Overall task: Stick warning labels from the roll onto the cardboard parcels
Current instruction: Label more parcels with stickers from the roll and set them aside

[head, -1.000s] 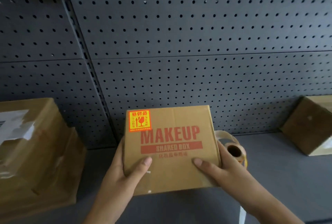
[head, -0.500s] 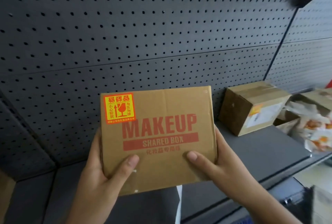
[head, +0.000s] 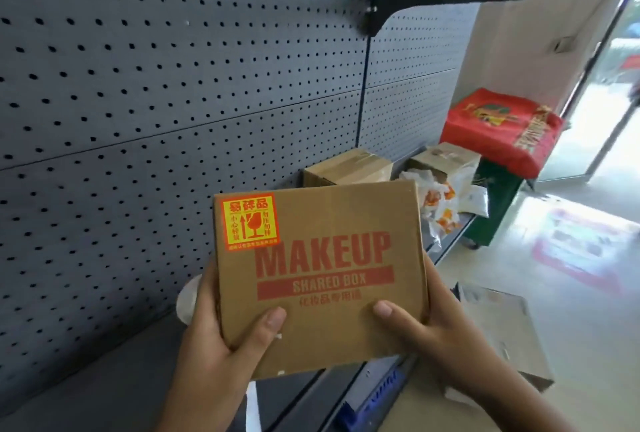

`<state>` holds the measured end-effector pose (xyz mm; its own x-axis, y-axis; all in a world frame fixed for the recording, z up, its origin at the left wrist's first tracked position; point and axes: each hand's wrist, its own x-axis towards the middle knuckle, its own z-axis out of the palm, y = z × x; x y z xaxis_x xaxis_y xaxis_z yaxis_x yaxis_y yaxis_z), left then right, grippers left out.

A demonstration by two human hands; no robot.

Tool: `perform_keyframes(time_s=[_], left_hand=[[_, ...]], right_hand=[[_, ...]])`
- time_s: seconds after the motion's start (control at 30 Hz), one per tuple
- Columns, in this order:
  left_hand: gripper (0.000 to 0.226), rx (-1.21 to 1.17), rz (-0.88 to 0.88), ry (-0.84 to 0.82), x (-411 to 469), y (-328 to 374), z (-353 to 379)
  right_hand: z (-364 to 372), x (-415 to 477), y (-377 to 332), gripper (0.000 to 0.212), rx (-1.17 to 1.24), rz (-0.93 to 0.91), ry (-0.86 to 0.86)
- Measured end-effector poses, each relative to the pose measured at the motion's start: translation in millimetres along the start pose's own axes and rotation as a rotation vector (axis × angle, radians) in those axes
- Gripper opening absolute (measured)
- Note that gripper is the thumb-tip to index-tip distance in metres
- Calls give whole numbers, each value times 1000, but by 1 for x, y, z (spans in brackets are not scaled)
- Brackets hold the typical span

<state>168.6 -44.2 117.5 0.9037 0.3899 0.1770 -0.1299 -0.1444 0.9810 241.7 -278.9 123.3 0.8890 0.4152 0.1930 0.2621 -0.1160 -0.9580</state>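
Closest to me, both hands hold the cardboard parcel (head: 329,334) up off the shelf (head: 104,379), face toward the camera. The left hand (head: 214,345) wraps round its left edge and the right hand (head: 436,327) round its right edge, thumbs pressed flat on the front and fingers tucked behind, so a firm two-handed hold. The parcel is closed, so I can't tell what's inside. It has big red print reading "MAKEUP", a red bar with "SHARED BOX", and a line of Chinese under that, too blurry to read. The warning label (head: 250,222) sits flat in the top left corner, yellow on red, with a cracked wine glass, an up arrow and Chinese characters. Something pale and rounded (head: 187,300) peeks from behind the left hand, can't say what. Low right there's a flat bit of cardboard (head: 509,327). Further back on the shelf, against the pegboard (head: 173,85), sits a taped-shut box (head: 349,168), and just beside it an open box (head: 446,161) spilling white and orange wrappers (head: 436,199). Past those, a red bag (head: 502,126) with gold print I can't make out rests on a green bin (head: 495,203).
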Motion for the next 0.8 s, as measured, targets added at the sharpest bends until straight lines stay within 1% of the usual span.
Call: perform_keyframes(time_s=[0.1, 0.17, 0.33, 0.53, 0.67, 0.8], left_hand=[[84, -5, 10, -111, 4, -4, 26], [87, -12, 8, -155, 6, -6, 45], [82, -13, -14, -239, 16, -6, 101], [92, -28, 6, -277, 39, -16, 176], [76, -19, 13, -228, 57, -17, 230], [63, -44, 16, -195, 69, -18, 271]], right_hand=[[-24, -18, 6, 83, -48, 28, 87], [-42, -26, 11, 87, -73, 49, 132], [-91, -35, 32, 84, -74, 85, 201], [-166, -16, 64, 87, -106, 63, 215], [-221, 9, 81, 95, -59, 51, 184], [-261, 37, 98, 89, -26, 48, 121]])
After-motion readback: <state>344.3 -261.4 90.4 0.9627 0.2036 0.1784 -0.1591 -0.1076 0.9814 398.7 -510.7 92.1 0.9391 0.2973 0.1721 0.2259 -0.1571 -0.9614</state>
